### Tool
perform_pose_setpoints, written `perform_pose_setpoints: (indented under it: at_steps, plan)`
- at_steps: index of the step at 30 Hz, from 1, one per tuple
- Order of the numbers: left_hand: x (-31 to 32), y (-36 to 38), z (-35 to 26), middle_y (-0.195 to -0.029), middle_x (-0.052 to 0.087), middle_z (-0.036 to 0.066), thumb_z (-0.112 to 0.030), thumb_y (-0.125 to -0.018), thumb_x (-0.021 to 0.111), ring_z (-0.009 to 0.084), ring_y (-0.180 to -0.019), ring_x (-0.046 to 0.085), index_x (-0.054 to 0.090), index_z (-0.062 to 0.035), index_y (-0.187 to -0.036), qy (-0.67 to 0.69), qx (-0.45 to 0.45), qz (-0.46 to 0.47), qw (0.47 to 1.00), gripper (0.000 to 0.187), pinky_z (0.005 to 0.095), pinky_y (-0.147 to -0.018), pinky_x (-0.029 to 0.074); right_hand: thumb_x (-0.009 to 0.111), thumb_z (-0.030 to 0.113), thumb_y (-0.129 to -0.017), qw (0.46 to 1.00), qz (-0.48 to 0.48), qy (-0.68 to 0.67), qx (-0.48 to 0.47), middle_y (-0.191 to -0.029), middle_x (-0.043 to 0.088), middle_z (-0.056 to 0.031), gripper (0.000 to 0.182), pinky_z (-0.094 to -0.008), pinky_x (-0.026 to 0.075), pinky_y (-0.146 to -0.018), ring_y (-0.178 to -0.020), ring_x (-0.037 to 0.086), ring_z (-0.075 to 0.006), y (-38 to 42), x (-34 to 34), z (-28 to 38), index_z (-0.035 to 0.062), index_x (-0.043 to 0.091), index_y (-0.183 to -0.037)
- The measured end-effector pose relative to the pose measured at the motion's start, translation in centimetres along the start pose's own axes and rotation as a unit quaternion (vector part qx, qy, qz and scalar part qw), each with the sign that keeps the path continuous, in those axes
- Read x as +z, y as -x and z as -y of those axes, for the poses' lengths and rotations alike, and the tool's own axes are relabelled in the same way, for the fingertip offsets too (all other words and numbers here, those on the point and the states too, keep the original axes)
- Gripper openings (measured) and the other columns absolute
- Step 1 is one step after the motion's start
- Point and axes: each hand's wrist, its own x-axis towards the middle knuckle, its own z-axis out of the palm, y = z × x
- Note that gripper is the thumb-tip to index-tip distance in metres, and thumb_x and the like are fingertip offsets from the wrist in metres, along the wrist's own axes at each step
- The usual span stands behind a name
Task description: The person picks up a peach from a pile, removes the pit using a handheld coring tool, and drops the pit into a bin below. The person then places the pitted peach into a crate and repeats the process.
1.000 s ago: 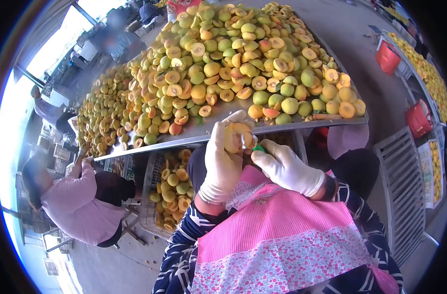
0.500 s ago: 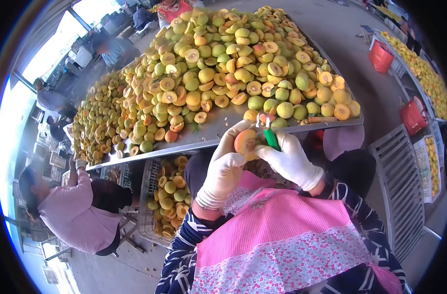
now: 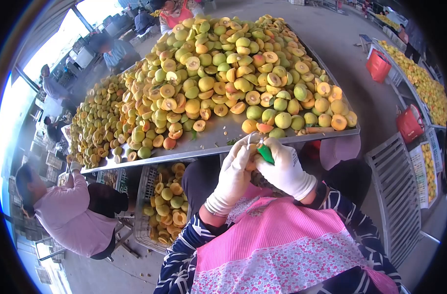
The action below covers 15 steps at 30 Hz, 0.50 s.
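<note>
1. The left hand [image 3: 234, 174], in a white glove, is near the centre of the frame, its fingers and thumb pinching a piece of fruit [image 3: 252, 160] that the fingers mostly hide.
2. The right hand [image 3: 283, 168], gloved too, is just right of it, its fingers closed around the green handle of a small tool [image 3: 266, 154]. The tool's pale metal end is at the fruit, beside the left fingertips; whether it touches the flesh, I cannot tell.
3. Both hands are close together just below the near edge of a metal table [image 3: 211, 139], above a pink apron [image 3: 277, 230] at bottom centre.
4. A big heap of fruit [image 3: 218, 73], whole-looking pieces and open halves, covers much of the table from upper centre to the left.
5. Below the table, left of the hands, a crate [image 3: 143, 215] holds more fruit halves [image 3: 170, 203].
6. At lower left, a co-worker [image 3: 74, 215] in a pale pink top reaches toward the heap.
7. A slatted rack [image 3: 399, 196] and two red bags [image 3: 378, 65] are on the right.
</note>
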Motion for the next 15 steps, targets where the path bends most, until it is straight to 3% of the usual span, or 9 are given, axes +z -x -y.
perform_pose_setpoints:
  at_steps: [1,5,7,8,9,10,13,14,15]
  plan:
    - [-0.1,0.0,0.2,-0.135,0.059,0.012,-0.026,-0.104,0.059,0.0181,-0.119,0.059,0.047,0.0029,-0.147,0.001,0.011,-0.007,1.0,0.053,0.0319,-0.105,0.046,0.075,0.006,-0.084,0.999,0.008,-0.029,0.028,-0.076,0.065,-0.0159,0.02,-0.0388,0.052,-0.064,-0.069,0.068,-0.0343,-0.1,0.0,-0.3,0.0032,0.059,-0.097]
    - [0.7,-0.2,-0.1,-0.124,0.064,0.01,-0.031,-0.106,0.057,0.0168,-0.11,0.061,0.051,0.0024,-0.142,-0.045,0.065,-0.013,0.997,0.05,0.0281,-0.096,0.049,0.073,0.004,-0.085,0.981,0.133,-0.129,0.064,-0.075,0.062,-0.0118,0.019,-0.0343,0.05,-0.066,-0.066,0.062,-0.0191,0.6,-0.1,0.5,0.0031,0.061,-0.099]
    - [-0.2,-1.0,-0.8,-0.122,0.063,0.012,-0.036,-0.109,0.047,0.0177,-0.103,0.06,0.053,0.0024,-0.139,-0.053,0.06,-0.072,0.994,0.05,0.033,-0.098,0.049,0.072,0.008,-0.089,0.95,0.146,-0.216,0.17,-0.079,0.063,-0.0006,0.012,-0.0294,0.049,-0.069,-0.072,0.057,-0.0094,1.0,-1.3,0.5,0.0032,0.063,-0.096]
    - [-0.3,-0.8,-1.4,-0.12,0.066,0.011,-0.04,-0.109,0.046,0.0175,-0.095,0.063,0.052,0.0003,-0.141,-0.012,0.054,-0.077,0.995,0.052,0.0307,-0.081,0.052,0.071,0.011,-0.091,0.953,0.15,-0.192,0.179,-0.081,0.065,-0.0039,0.013,-0.0308,0.05,-0.07,-0.074,0.058,-0.0101,0.6,-2.0,0.8,0.0019,0.063,-0.096]
    - [-0.1,-0.5,-2.0,-0.119,0.066,0.012,-0.043,-0.11,0.043,0.0188,-0.094,0.065,0.052,-0.0011,-0.141,-0.003,0.061,-0.069,0.996,0.053,0.0319,-0.077,0.052,0.071,0.013,-0.092,0.956,0.151,-0.17,0.188,-0.082,0.066,-0.0073,0.015,-0.0322,0.051,-0.072,-0.075,0.059,-0.0108,0.1,-2.6,1.3,0.0005,0.063,-0.096]
    - [0.0,-0.4,-2.0,-0.118,0.066,0.012,-0.045,-0.11,0.043,0.0192,-0.095,0.065,0.051,-0.0009,-0.141,-0.003,0.069,-0.078,0.994,0.054,0.0324,-0.079,0.053,0.07,0.014,-0.093,0.954,0.171,-0.141,0.2,-0.084,0.068,-0.0125,0.019,-0.0355,0.052,-0.074,-0.077,0.067,-0.0213,0.1,-2.5,0.9,-0.0001,0.061,-0.102]
    - [0.4,-0.5,-1.6,-0.118,0.066,0.013,-0.046,-0.111,0.043,0.0202,-0.097,0.066,0.052,-0.0002,-0.14,-0.029,0.106,-0.087,0.99,0.055,0.0336,-0.084,0.055,0.07,0.014,-0.093,0.954,0.201,-0.099,0.197,-0.091,0.07,-0.0202,0.031,-0.0416,0.053,-0.077,-0.089,0.071,-0.0383,0.7,-1.3,1.4,0.0002,0.059,-0.118]
    - [0.5,-0.4,-1.5,-0.118,0.067,0.014,-0.046,-0.111,0.044,0.0205,-0.098,0.066,0.052,0.0,-0.14,-0.041,0.118,-0.088,0.988,0.055,0.034,-0.086,0.055,0.069,0.014,-0.093,0.973,0.172,-0.108,0.113,-0.099,0.07,-0.0265,0.044,-0.0471,0.054,-0.081,-0.1,0.067,-0.0483,0.9,-0.6,1.2,0.0007,0.053,-0.131]
    - [0.6,-0.3,-1.4,-0.117,0.067,0.014,-0.044,-0.111,0.045,0.0205,-0.097,0.066,0.053,0.0004,-0.139,-0.044,0.125,-0.092,0.987,0.053,0.0342,-0.087,0.055,0.068,0.013,-0.093,0.977,0.151,-0.112,0.104,-0.096,0.07,-0.0237,0.04,-0.0446,0.054,-0.08,-0.095,0.068,-0.0421,1.1,0.0,1.1,-0.0004,0.054,-0.128]
